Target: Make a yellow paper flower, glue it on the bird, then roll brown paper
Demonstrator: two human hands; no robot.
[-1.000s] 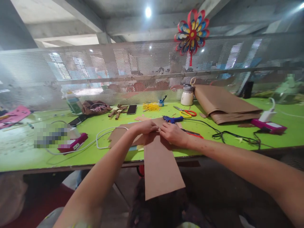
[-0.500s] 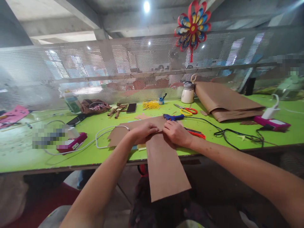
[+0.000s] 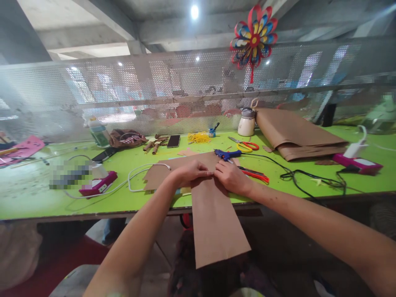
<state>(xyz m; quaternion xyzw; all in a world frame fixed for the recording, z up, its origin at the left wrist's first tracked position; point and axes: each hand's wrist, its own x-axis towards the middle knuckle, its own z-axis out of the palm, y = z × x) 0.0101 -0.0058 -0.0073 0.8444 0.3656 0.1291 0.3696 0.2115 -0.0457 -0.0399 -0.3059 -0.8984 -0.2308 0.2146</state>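
Observation:
A long strip of brown kraft paper [image 3: 216,222] hangs over the table's front edge toward me. Its far end lies between my two hands. My left hand [image 3: 193,171] pinches that end on the left, fingers pressed together. Close beside it, my right hand [image 3: 230,175] grips the same end on the right, fingers curled over the paper. Beneath and behind the hands lies a larger brown paper sheet [image 3: 163,171]. Just beyond the right hand rests a blue glue gun [image 3: 227,155]. Red-handled pliers or cutters [image 3: 255,175] lie to its right, partly hidden by that hand.
On the green table [image 3: 117,206] are scissors [image 3: 246,146], a jar [image 3: 246,123], a phone [image 3: 173,141] and yellow shreds [image 3: 199,137]. Folded brown paper [image 3: 300,128] stands at right. Power strips [image 3: 99,184] trail cables on both sides; a black cord [image 3: 297,175] loops at right.
The view has shifted slightly. My left fingers have slid a little right along the paper's far end, closer to my right hand. Both hands stay on the strip.

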